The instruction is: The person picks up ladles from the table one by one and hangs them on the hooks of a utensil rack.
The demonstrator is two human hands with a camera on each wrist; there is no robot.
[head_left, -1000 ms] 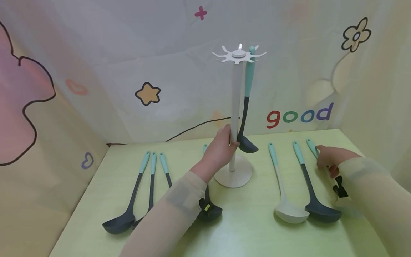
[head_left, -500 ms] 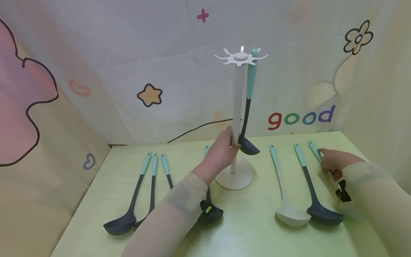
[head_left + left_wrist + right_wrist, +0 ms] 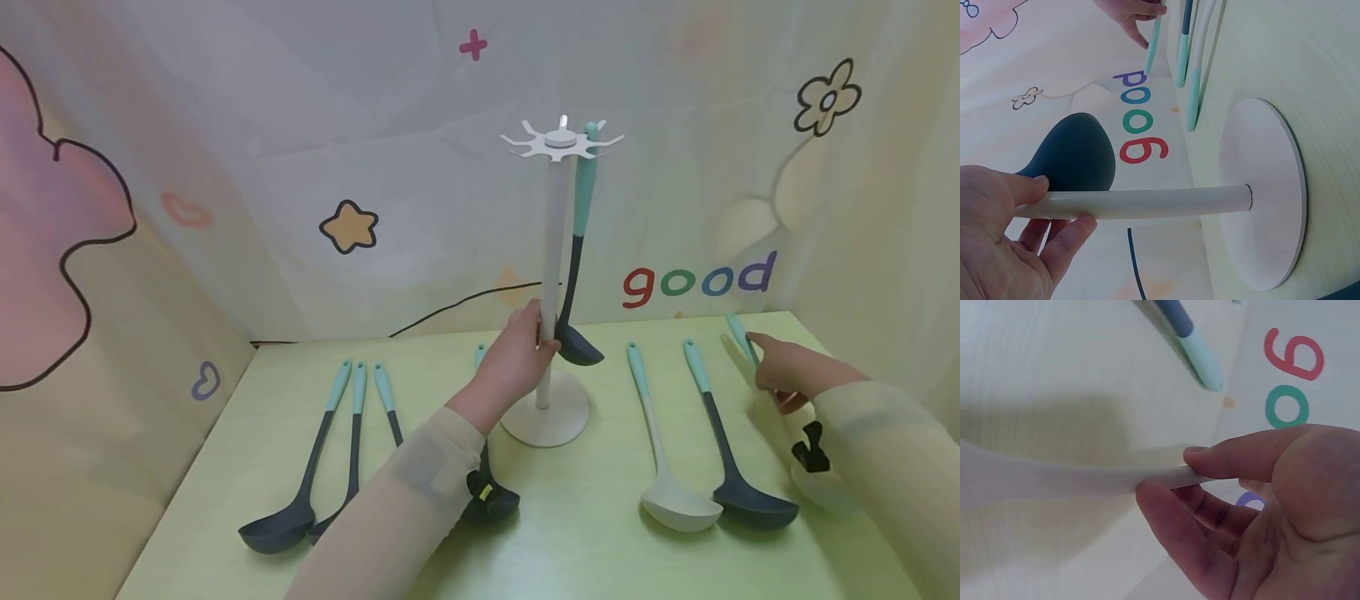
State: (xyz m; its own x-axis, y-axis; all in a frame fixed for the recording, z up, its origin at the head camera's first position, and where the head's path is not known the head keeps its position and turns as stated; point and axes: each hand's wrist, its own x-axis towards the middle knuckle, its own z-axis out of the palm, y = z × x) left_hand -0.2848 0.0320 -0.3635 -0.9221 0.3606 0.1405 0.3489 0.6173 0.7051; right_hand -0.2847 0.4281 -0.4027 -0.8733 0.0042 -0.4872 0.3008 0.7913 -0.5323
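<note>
pinching the pale ladle (image 3: 1085,481) by its stem, the right hand (image 3: 797,367) has it at the right side of the table (image 3: 600,550). that hand hides the ladle's middle, and the right sleeve (image 3: 885,450) covers some of its scoop. the right wrist view cuts the scoop off, so i can't tell if it touches the table. the ladle slants long-ways: its green-blue handle points to the back and a bit left, its scoop to the front and right. the left hand (image 3: 513,350) grips the pole of the upright white stand (image 3: 553,242), beside a hanging dark ladle (image 3: 579,346). the left sleeve (image 3: 397,508) hides bits of other dark ladles (image 3: 385,387).
</note>
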